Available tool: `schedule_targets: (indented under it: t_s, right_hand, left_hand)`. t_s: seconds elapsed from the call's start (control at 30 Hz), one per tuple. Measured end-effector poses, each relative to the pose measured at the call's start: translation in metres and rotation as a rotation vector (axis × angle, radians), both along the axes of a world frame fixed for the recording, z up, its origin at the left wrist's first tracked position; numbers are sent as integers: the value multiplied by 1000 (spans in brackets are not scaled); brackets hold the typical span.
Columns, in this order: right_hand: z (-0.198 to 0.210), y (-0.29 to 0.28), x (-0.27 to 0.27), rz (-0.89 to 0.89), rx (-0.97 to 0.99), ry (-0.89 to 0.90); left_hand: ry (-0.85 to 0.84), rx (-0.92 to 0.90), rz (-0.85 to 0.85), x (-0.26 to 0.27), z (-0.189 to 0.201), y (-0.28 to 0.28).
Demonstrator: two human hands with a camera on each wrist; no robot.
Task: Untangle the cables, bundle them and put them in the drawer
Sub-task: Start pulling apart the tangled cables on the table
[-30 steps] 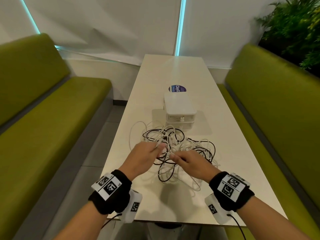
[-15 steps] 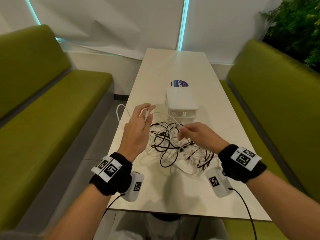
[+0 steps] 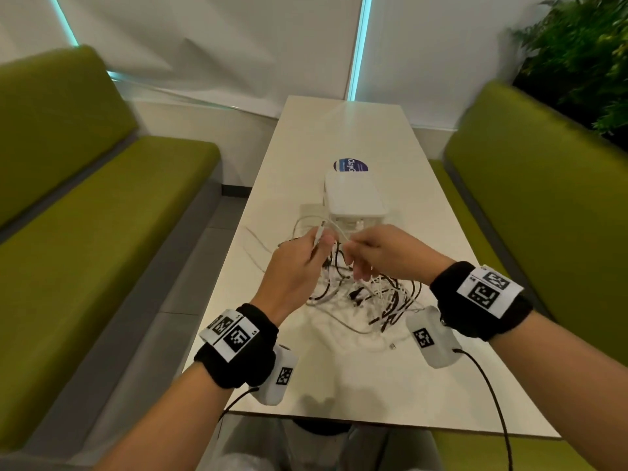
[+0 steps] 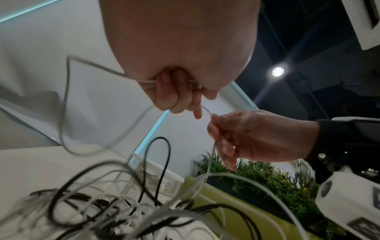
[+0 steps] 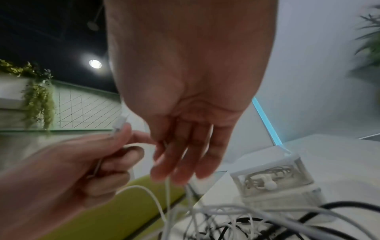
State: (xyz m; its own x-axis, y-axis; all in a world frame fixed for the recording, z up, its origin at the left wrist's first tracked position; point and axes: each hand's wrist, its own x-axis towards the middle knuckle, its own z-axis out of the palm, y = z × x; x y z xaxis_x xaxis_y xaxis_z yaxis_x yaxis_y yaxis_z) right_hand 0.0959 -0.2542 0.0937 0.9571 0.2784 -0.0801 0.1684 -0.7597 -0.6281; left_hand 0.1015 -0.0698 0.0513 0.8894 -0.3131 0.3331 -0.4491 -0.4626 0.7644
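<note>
Above the near half of the white table, both hands are raised over a tangle of black and white cables that lies just in front of a small white drawer unit. The left hand has its fingers curled round a white cable close to its plug end, the connector jutting up past the thumb; holding the end fixed gives a known starting point from which the strand can be traced. The right hand pinches the same white cable a short way along, between thumb and forefinger, while its other fingers hang loosely extended. From that pinch the cable drops into the heap, so the strand is probably being drawn upward to see where it crosses the others. The heap rests on the table between the wrists and the drawer unit, apparently still knotted; no bundle has yet been formed from it. A coiled cable already shows through the clear front of the upper drawer, which appears closed. A loose small connector lies on the table nearer the body. Green benches flank the table on both sides. The step in hand is judged to be an early one: freeing a single white cable from the tangle.
</note>
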Motion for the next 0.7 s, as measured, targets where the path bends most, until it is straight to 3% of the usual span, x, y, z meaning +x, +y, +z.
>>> schedule_targets:
  t_s: [0.2, 0.5, 0.7]
  right_hand:
    - [-5, 5, 3, 86, -89, -25]
    - [-15, -2, 2, 163, -122, -66]
    - [-25, 0, 1, 145, -117, -18]
  left_hand:
    - [-33, 51, -29, 1, -9, -6]
    - [205, -303, -40, -1, -15, -16]
    - [280, -471, 97, -7, -18, -21]
